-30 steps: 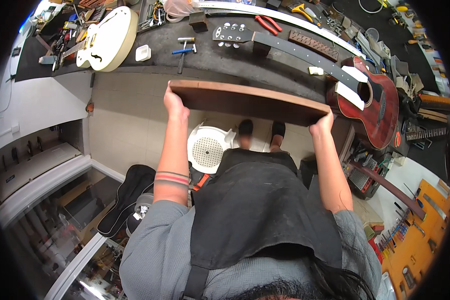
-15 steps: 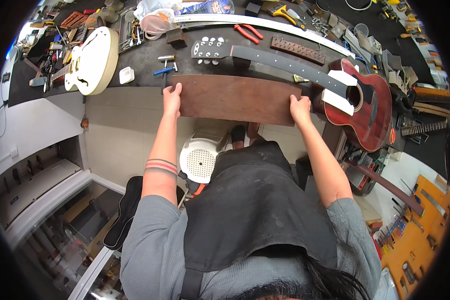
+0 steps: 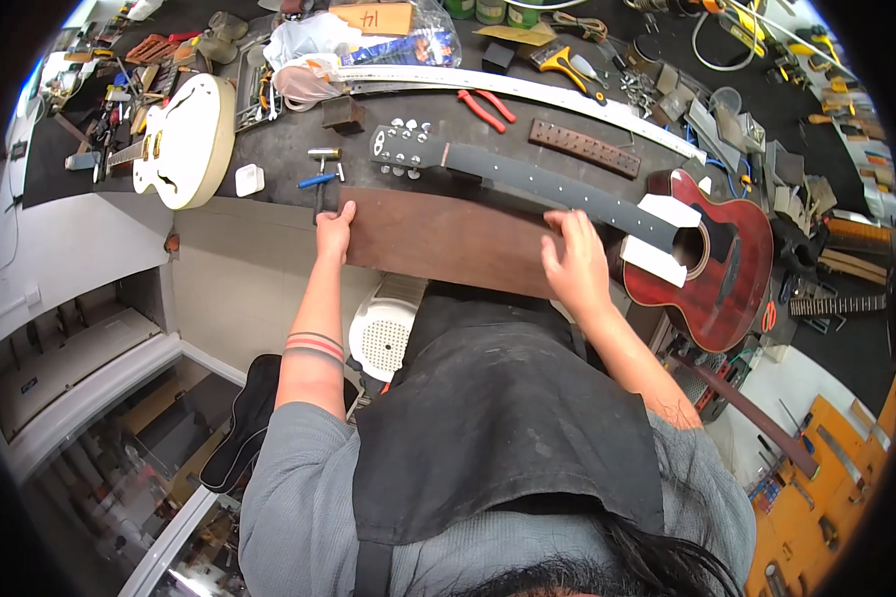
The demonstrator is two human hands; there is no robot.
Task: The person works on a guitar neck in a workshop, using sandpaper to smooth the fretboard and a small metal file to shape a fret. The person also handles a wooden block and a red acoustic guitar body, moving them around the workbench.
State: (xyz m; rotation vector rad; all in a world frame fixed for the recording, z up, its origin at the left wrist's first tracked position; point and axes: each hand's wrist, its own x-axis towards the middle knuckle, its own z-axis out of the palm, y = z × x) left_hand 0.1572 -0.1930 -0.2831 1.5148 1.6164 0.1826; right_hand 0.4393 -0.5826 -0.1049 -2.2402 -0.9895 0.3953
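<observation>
My left hand (image 3: 336,231) grips the left edge of a flat dark-brown wooden board (image 3: 438,239), thumb on top, at the front of the workbench. My right hand (image 3: 577,264) has its fingers apart over the board's right end; whether they touch it is unclear. Just behind the board lies a dark fretboard neck (image 3: 538,181) with headstock, attached to a red acoustic guitar (image 3: 712,303) on the right, with white sheets (image 3: 652,254) around its soundhole. A blue-handled tool (image 3: 315,181) lies beyond my left hand, beside a metal hammer head (image 3: 324,154).
A cream hollow-body guitar (image 3: 194,139) lies at left beside a white container (image 3: 249,180). Behind the neck are red pliers (image 3: 483,111), a brown block (image 3: 582,147) and a long straightedge (image 3: 508,85). A white stool (image 3: 378,343) stands below, near a black case (image 3: 239,418).
The board has tipped from nearly edge-on to flat and moved onto the bench front, closer to the neck. My right hand has released its grip on the right end and opened its fingers.
</observation>
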